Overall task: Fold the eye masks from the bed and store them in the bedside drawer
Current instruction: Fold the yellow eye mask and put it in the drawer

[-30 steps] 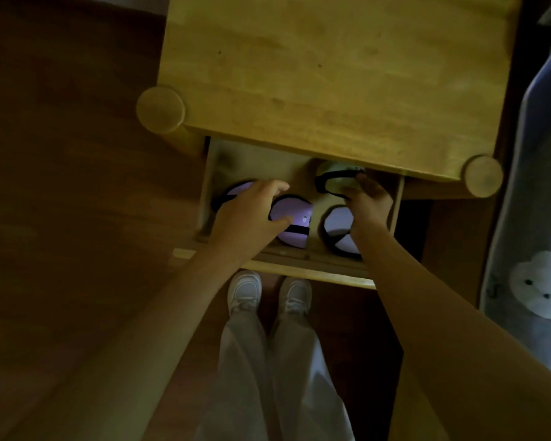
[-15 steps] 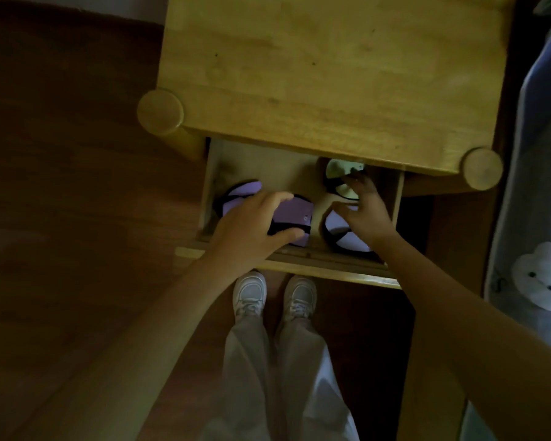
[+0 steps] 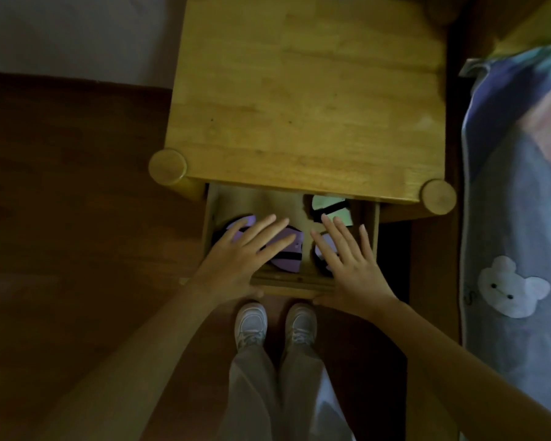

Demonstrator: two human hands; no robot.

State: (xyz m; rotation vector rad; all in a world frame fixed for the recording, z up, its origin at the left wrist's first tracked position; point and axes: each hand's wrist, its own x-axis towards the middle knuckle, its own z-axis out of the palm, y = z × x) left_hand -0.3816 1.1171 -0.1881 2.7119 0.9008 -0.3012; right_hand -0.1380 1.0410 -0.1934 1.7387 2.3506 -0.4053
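From the head view, looking straight down, a pale wooden bedside table [image 3: 306, 100] fills the upper middle of the frame, and its shallow wooden drawer [image 3: 371, 224] stands pulled out toward the person just below the tabletop edge. Inside it lie the folded eye masks: lilac ones with black straps [image 3: 287, 253] at the lower left and lower middle of the drawer, and a pale green one with a black strap [image 3: 330, 209] at its upper right, partly tucked under the tabletop. The left hand [image 3: 245, 249] is spread flat with fingers apart over the lilac masks, gripping nothing; the right hand [image 3: 350, 259] is likewise open and flat over the lower right mask, its thumb at the drawer's front rail [image 3: 287, 284]. Whether the palms press the masks or hover just above cannot be told. A blue bedcover with a white bear patch [image 3: 512, 288] runs down the right edge, and white shoes [image 3: 252, 323] stand on the dark wooden floor [image 3: 77, 218] below the drawer. The storing step looks nearly finished. The next move likely calls for lifting both hands clear and pushing the front rail evenly inward, if no masks remain on the bed.
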